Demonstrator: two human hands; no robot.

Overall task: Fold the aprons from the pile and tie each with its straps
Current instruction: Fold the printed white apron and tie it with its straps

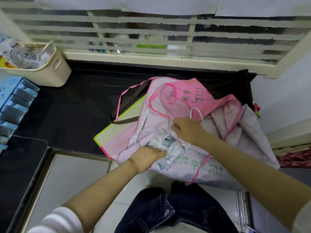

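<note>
A pile of aprons (pixel 188 100) lies on the right part of the black tabletop (pixel 75 105), pink checked cloth with green printed characters uppermost, its near edge hanging over the tabletop's front. On the near side of the pile sits a small bundled white apron (pixel 165 146) with pale blue print, white straps (pixel 175 149) wound loosely across it.

The left hand (pixel 147 156) reaches in from the near left and rests against the bundle's near-left side. Its fingers point right into the folds; the tips are buried in cloth, so whether they pinch or only press cannot be told.

The right hand (pixel 187 130) comes in from the right, just beyond the bundle. Its fingers are curled tight, closed on a white strap (pixel 168 132) that runs down to the bundle.

Under the pile's left side lies a flat woven bag (pixel 116 137) with green edging and brown handles. Far left stands a cream basket (pixel 57 74) with clear plastic and papers in it; nearer, at the left edge, is a blue plastic organiser (pixel 15 101). A slatted window (pixel 151 34) runs along the far side.
</note>
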